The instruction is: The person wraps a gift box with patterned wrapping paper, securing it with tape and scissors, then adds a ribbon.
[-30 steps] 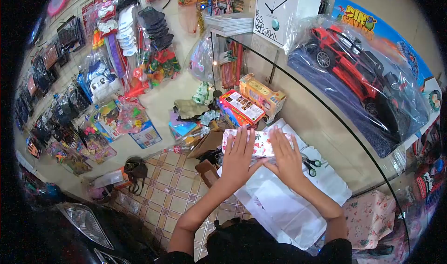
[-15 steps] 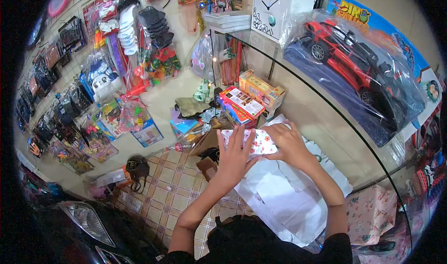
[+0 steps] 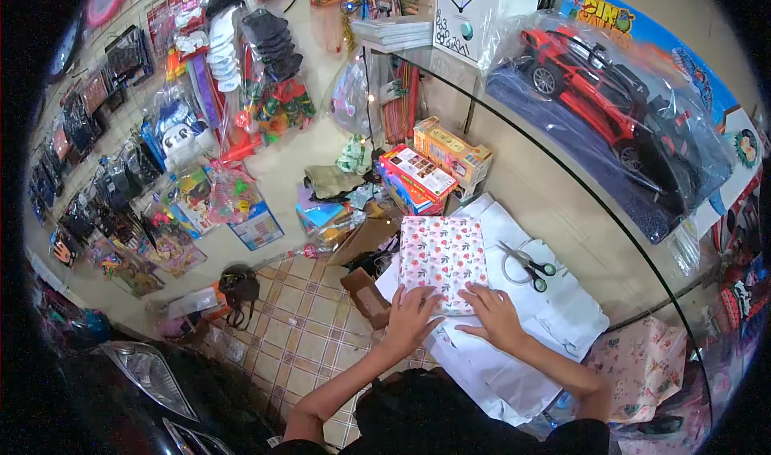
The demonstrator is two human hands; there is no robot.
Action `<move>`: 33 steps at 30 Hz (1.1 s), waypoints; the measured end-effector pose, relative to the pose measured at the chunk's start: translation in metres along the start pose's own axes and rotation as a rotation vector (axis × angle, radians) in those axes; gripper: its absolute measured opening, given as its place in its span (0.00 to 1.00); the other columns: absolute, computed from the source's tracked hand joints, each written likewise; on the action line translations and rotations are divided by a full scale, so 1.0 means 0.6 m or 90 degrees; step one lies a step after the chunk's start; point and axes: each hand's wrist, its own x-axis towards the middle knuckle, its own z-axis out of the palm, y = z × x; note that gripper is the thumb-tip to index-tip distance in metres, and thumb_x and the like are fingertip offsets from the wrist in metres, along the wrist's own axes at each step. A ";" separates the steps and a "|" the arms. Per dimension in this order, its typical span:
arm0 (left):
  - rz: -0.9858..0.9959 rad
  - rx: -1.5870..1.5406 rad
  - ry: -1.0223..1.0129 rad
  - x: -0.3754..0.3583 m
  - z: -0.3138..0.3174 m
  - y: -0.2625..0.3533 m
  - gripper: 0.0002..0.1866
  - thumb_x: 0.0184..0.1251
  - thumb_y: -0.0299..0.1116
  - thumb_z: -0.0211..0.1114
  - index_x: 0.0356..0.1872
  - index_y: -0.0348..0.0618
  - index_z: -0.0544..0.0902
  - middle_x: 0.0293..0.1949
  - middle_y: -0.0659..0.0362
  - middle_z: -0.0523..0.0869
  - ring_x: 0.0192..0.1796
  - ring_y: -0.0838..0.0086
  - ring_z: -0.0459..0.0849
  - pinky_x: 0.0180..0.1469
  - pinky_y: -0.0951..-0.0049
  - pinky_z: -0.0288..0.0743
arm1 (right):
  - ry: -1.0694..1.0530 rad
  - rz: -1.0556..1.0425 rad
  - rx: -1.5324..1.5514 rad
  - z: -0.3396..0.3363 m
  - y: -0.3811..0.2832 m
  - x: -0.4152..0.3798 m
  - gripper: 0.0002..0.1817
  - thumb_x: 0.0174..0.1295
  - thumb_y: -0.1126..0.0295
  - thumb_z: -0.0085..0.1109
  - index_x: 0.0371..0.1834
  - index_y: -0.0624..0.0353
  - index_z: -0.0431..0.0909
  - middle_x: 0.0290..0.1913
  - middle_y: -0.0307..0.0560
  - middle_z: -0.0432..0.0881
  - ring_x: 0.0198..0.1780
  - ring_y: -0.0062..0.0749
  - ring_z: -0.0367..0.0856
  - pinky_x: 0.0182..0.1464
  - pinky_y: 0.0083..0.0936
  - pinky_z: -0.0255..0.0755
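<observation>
A flat package in white paper with small red flowers [image 3: 443, 254] lies on white sheets of paper [image 3: 502, 350]. On its lower left corner rests my left hand [image 3: 411, 320], fingers spread. My right hand [image 3: 491, 317] touches the lower right corner, its fingers apart too. Both hands are open and grasp nothing. Scissors with dark green handles [image 3: 540, 276] lie on the white paper to the right of the package, beside a ring-shaped item that looks like a roll of tape [image 3: 516, 267].
Behind the package stand a red box [image 3: 418, 174] and an orange box [image 3: 452, 154]. An open cardboard box [image 3: 368, 297] is at the left. A glass edge [image 3: 594, 194] curves along the right, near a bagged red toy car [image 3: 590, 93]. Flowered pink paper [image 3: 638, 367] lies lower right.
The package, earlier held tilted up between both hands, now lies flat with its broad face showing. My hands have moved down to its near edge. The scissors have come into view.
</observation>
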 end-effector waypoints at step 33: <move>-0.050 0.028 0.023 0.161 0.031 -0.136 0.33 0.71 0.46 0.52 0.74 0.45 0.58 0.76 0.45 0.51 0.77 0.45 0.46 0.73 0.40 0.40 | -0.003 0.119 0.095 0.068 0.089 0.211 0.39 0.72 0.47 0.39 0.75 0.66 0.48 0.76 0.64 0.48 0.78 0.51 0.45 0.74 0.55 0.38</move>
